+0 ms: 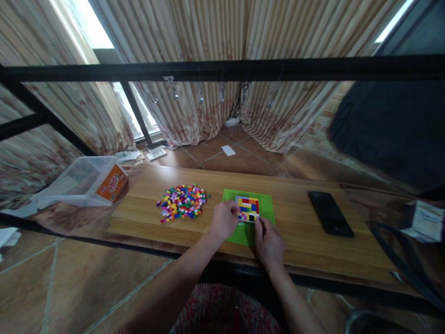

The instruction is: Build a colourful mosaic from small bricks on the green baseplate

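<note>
A green studded baseplate (pixel 266 201) lies on the wooden board, carrying a roughly square build of toy bricks (pixel 248 206) in yellow, red, blue, white and black. At the build's left edge is my left hand (pixel 225 219), its fingers pinched together; whatever they may hold is too small to see. My right hand (pixel 271 242) rests over the baseplate's right side, fingers curled, with the tips at the build's lower right corner. Whether anything is between them is hidden. To the left lies a loose pile of small multicoloured bricks (pixel 184 202).
On the right of the wooden board (pixel 292 218) lies a black phone (pixel 330 213). A clear plastic box (pixel 86 178) with an orange label stands at the left end. A dark metal bar (pixel 222 71) crosses beyond the board, before striped curtains (pixel 194 37).
</note>
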The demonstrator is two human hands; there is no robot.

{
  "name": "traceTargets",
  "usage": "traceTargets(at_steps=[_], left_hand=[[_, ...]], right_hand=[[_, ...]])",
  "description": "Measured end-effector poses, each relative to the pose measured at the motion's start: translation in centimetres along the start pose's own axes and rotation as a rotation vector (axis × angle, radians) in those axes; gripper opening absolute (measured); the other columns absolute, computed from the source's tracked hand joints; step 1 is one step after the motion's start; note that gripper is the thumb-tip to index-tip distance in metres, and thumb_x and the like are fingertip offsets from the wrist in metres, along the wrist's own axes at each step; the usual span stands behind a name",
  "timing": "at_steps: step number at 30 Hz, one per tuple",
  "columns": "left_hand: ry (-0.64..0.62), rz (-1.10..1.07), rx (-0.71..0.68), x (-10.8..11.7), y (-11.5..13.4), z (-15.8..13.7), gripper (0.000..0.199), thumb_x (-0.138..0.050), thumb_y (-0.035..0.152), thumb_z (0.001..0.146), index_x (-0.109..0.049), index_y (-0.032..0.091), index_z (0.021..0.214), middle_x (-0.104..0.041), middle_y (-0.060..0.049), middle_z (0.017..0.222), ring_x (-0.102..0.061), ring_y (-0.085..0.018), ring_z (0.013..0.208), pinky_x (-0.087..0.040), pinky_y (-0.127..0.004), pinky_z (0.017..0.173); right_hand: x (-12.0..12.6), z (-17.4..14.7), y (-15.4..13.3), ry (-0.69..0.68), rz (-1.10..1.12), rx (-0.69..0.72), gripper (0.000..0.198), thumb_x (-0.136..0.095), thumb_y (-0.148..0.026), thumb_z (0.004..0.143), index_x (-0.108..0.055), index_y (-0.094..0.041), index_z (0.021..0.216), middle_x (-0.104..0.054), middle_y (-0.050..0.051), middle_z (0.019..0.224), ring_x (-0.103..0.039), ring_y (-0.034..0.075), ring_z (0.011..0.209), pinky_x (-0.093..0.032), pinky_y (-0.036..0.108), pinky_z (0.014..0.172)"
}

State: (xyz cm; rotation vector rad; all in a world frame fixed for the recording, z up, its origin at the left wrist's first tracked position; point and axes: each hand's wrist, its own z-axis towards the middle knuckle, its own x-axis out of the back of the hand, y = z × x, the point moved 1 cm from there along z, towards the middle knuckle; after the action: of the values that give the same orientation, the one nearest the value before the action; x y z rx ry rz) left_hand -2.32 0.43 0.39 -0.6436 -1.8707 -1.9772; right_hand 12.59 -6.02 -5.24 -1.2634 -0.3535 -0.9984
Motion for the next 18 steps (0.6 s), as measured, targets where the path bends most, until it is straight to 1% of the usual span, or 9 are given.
traceTargets(at_steps=[5,9,10,15,18], left_hand=[[0.039,-0.048,-0.024,0.2,-0.4,-0.7,0.022,-0.053,0.003,0.076,-0.067,0.016,0.066,-0.068,0.0,0.067,-0.062,-0.013,0.065,-0.046,-0.022,0.063],[0.151,-0.132,-0.071,1.1,-1.6,-2.8,0.018,-0.054,0.006,0.079,-0.068,0.017,0.074,-0.068,-0.001,0.074,-0.062,-0.013,0.071,-0.048,-0.022,0.068],[0.166,-0.137,-0.082,1.5,-2.0,-3.4,0.018,-0.054,0.006,0.079,-0.068,0.016,0.074,-0.068,-0.001,0.074,-0.062,-0.013,0.072,-0.047,-0.023,0.068],[0.146,-0.067,-0.072,3.7,-4.3,-6.7,0.019,-0.051,0.005,0.079,-0.066,0.017,0.075,-0.066,-0.002,0.075,-0.061,-0.014,0.073,-0.047,-0.024,0.069],[0.228,-0.011,-0.018,6.0,-6.0,-7.9,0.016,-0.053,0.009,0.08,-0.066,0.018,0.077,-0.066,-0.002,0.078,-0.062,-0.014,0.075,-0.049,-0.025,0.072]], right_hand=[[0.0,0.0,0.1,-0.001,-0.009,-0.007,0.061,-0.029,-0.057,0.098,-0.069,-0.011,0.107,-0.074,0.017,0.1,-0.067,0.027,0.088,-0.048,0.036,0.08],[0.0,0.0,0.2,-0.004,-0.006,-0.004,0.065,-0.028,-0.06,0.097,-0.069,-0.011,0.108,-0.073,0.018,0.102,-0.068,0.027,0.088,-0.048,0.036,0.079],[0.0,-0.1,0.3,-0.006,-0.005,-0.003,0.066,-0.028,-0.061,0.096,-0.069,-0.01,0.108,-0.073,0.018,0.102,-0.068,0.028,0.088,-0.048,0.036,0.079],[-0.2,-0.3,1.1,-0.039,-0.047,-0.014,0.069,-0.027,-0.064,0.095,-0.068,-0.011,0.111,-0.073,0.019,0.105,-0.067,0.029,0.089,-0.047,0.037,0.077],[-0.3,-0.3,1.6,-0.035,-0.08,-0.016,0.073,-0.025,-0.066,0.094,-0.068,-0.01,0.111,-0.073,0.02,0.102,-0.067,0.03,0.085,-0.047,0.037,0.074]])
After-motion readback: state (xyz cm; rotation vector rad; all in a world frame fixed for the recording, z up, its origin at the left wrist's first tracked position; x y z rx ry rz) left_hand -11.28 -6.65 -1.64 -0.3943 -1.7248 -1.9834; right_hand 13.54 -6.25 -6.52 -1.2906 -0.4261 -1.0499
